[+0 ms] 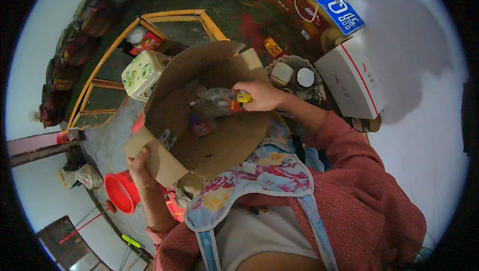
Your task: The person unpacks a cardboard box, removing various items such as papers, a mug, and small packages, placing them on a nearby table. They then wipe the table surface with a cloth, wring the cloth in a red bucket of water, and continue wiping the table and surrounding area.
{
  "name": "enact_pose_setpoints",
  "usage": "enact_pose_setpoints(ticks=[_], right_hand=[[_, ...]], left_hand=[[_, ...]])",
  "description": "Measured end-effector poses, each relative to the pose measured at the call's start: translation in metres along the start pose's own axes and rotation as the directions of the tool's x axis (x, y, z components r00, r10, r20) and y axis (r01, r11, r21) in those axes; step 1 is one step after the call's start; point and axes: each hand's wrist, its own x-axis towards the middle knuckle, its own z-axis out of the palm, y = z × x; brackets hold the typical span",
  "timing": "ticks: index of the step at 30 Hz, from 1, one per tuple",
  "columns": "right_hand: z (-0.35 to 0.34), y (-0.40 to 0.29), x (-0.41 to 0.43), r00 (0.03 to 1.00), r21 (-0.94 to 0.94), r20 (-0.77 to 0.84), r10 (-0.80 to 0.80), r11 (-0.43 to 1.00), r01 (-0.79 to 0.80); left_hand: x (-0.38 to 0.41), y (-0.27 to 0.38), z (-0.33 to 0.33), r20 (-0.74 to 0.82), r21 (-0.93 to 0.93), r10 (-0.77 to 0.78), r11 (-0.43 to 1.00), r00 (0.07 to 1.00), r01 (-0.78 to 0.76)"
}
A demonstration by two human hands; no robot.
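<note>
An open cardboard box (232,140) is in front of my body, its inside facing up. My left hand (140,167) grips a cardboard flap (164,162) at the box's near left, thumb on top. Over the right part of the opening, my right hand (262,95) is closed around a small item with a yellow part (244,98) and a red part; blur and my fingers hide its exact kind. Clear plastic packaging or bottles (215,97) are blurred beside that hand, inside the box. Deeper in lies a pink-and-blue item (200,125).
A plastic stool (140,74) with a leaf print stands left of the box, near a yellow wooden frame (101,59). To the right are a tray with lidded jars (305,77) and a white carton (350,80). A red basin (121,192) sits on the floor.
</note>
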Motion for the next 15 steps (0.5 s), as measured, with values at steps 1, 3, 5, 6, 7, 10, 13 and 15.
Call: enact_pose_setpoints(ticks=[1, 3, 5, 6, 7, 10, 13, 15], right_hand=[[-0.005, -0.003, -0.004, 0.999, 0.1, -0.027, 0.024, 0.995, -0.021], [-0.014, -0.009, -0.01, 0.994, 0.299, -0.075, 0.073, 0.953, -0.048], [-0.022, -0.014, -0.012, 0.983, 0.531, 0.017, 0.182, 0.831, -0.163], [-0.025, -0.017, -0.014, 0.978, 0.585, 0.015, 0.208, 0.791, -0.177], [-0.028, -0.02, -0.015, 0.972, 0.636, 0.015, 0.232, 0.748, -0.189], [-0.029, -0.027, -0.016, 0.982, 0.776, -0.048, 0.183, 0.626, -0.079], [-0.031, -0.032, -0.015, 0.982, 0.781, -0.086, 0.166, 0.623, -0.037], [-0.032, -0.037, -0.013, 0.973, 0.767, -0.147, 0.178, 0.641, -0.002]], left_hand=[[0.002, -0.001, 0.002, -0.002, -0.017, -0.013, 1.0, 1.0, 0.013], [0.003, -0.003, 0.004, -0.035, 0.0, -0.012, 1.0, 0.999, 0.012], [0.004, -0.006, 0.004, -0.048, 0.0, -0.014, 1.0, 0.999, 0.014], [0.007, -0.009, 0.002, -0.043, -0.008, -0.014, 1.0, 0.999, 0.014], [0.009, -0.009, 0.001, -0.04, -0.016, -0.015, 1.0, 0.999, 0.014], [0.01, -0.01, 0.006, -0.058, -0.012, -0.047, 0.999, 0.997, 0.047], [0.017, -0.016, -0.001, 0.016, -0.051, -0.03, 0.998, 0.999, 0.03], [0.017, -0.016, 0.0, -0.003, -0.048, -0.043, 0.998, 0.999, 0.043]])
